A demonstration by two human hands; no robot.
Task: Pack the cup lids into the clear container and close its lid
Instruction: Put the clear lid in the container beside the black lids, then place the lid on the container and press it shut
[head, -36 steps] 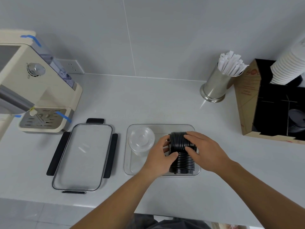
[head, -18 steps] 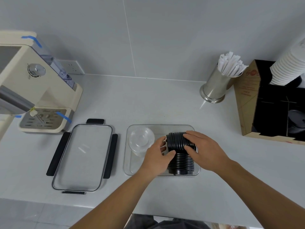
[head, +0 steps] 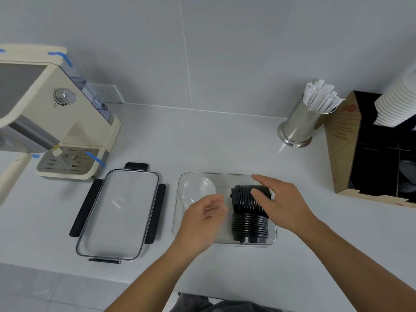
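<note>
A clear container (head: 225,240) stands on the counter in front of me. A stack of black cup lids (head: 249,218) lies on its side in the container's right half. Clear lids (head: 197,191) sit in its back left corner. My right hand (head: 281,202) rests over the top of the black stack, fingers spread and touching it. Over the container's middle, my left hand (head: 203,218) hovers apart from the stack, with loosely curled fingers that hold nothing. The container's own lid (head: 119,212), clear with black clips, lies flat to the left.
A cream coffee machine (head: 45,113) stands at the back left. A steel cup of wrapped straws (head: 301,122) is at the back right. Beside it a cardboard organiser (head: 346,149) holds white paper cups (head: 396,104). The counter's front edge runs just below the container lid.
My left hand has let go of the black stack and pulled back to the left. My right hand has loosened and lifted slightly. The stack lies a little further right.
</note>
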